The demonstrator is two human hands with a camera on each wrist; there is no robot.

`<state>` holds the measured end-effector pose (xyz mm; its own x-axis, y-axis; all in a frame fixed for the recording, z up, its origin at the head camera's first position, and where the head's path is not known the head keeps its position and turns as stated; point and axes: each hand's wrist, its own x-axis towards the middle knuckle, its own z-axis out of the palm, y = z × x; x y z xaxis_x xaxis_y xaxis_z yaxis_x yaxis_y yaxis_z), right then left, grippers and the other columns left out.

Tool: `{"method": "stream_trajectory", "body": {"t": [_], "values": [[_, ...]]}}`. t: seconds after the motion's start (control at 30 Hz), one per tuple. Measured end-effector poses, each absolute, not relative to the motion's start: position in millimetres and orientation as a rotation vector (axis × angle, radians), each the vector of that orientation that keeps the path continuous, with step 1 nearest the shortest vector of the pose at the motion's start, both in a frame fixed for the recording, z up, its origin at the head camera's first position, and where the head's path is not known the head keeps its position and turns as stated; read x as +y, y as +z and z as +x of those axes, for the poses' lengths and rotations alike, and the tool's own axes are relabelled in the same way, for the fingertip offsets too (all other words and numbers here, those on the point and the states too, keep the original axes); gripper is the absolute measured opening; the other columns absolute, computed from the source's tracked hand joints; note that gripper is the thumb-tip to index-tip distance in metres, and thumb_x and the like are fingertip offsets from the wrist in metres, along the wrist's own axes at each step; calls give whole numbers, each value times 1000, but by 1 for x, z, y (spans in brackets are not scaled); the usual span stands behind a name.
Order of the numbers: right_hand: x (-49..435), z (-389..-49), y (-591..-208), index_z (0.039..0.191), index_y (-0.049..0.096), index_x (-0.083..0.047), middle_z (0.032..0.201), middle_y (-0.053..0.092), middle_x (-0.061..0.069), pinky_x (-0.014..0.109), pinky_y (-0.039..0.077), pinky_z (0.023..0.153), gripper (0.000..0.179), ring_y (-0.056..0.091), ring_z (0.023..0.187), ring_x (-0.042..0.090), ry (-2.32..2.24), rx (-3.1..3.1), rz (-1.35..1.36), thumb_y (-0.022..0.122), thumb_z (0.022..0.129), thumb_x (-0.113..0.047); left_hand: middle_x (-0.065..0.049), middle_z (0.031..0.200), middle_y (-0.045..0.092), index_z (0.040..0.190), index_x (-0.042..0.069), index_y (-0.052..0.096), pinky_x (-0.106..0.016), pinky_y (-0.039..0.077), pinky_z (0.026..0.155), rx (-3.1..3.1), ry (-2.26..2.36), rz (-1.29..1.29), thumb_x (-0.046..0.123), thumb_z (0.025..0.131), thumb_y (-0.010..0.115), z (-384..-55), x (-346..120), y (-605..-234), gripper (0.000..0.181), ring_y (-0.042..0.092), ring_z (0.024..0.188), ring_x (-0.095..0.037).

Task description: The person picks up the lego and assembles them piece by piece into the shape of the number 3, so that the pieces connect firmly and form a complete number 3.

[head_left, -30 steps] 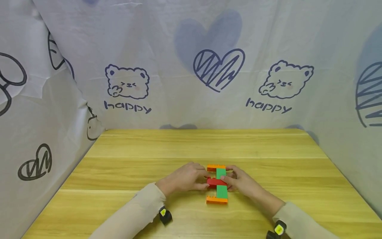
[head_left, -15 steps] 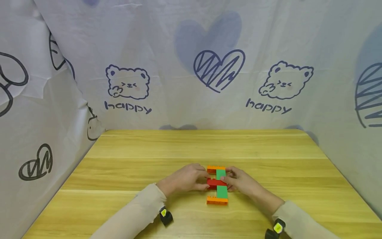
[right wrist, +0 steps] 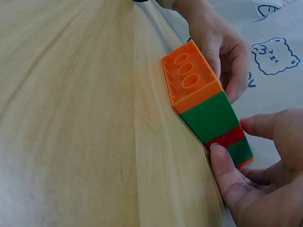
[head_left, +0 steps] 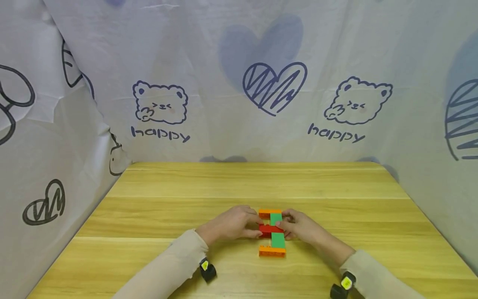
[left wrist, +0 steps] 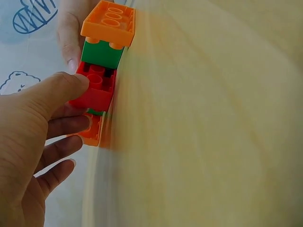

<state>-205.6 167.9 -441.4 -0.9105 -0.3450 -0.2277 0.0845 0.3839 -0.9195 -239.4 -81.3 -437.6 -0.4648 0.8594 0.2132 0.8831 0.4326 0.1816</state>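
A building-block assembly lies on its side at the table's middle. Its red brick [head_left: 268, 229] sits between two green bricks [head_left: 278, 240], with an orange brick [head_left: 271, 252] at the near end and another orange brick [head_left: 267, 213] at the far end. My left hand [head_left: 231, 224] pinches the red brick's left end between thumb and fingers; in the left wrist view its other fingers stay loosely bent. From the other side my right hand [head_left: 304, 228] grips the middle of the assembly, thumb and fingers at the red brick. The right wrist view shows the near orange brick's hollow underside [right wrist: 189, 71].
The wooden table [head_left: 179, 182] reaches back to a white cloth [head_left: 209, 104] printed with bears and hearts. More cloth hangs along the left and right sides. A small black device with a yellow mark [head_left: 207, 270] sits at each wrist.
The assembly has shifted very slightly toward me and tilted a little, showing more of the orange bricks' near faces. Both hands keep their grip in nearly the same place.
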Motion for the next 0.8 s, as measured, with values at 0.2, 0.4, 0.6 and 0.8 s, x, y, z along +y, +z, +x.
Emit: {"method": "stream_trajectory", "body": {"t": [0.2,0.4,0.6,0.8], "values": [[168,-206,-441,136,38,13,99,56,14,36,56,75,62,62,81,22,-1522,2274,-224,64,96,-28,5,102,68,112,13,73,-20,46,86,-2616,-414,-1572,36,94,67,-240,-80,-438,29,59,91,-7],[172,-209,-437,138,37,12,106,58,16,38,57,75,64,64,83,24,-1498,2274,-256,64,96,-28,4,108,67,118,13,71,-24,46,93,-2670,-400,-1554,40,95,64,-240,-82,-436,36,60,99,-9],[186,-211,-433,141,35,10,116,55,19,39,56,77,65,65,88,26,-1458,2304,-315,61,98,-31,2,115,66,125,12,67,-28,46,96,-2767,-457,-1498,46,96,60,-240,-90,-435,46,60,106,-11],[203,-213,-429,143,39,4,118,54,16,37,55,75,63,64,87,23,-1363,2451,-332,60,98,-35,1,123,64,126,12,66,-35,44,101,-2842,-523,-1374,49,98,55,-242,-106,-428,48,57,115,-18]]}}
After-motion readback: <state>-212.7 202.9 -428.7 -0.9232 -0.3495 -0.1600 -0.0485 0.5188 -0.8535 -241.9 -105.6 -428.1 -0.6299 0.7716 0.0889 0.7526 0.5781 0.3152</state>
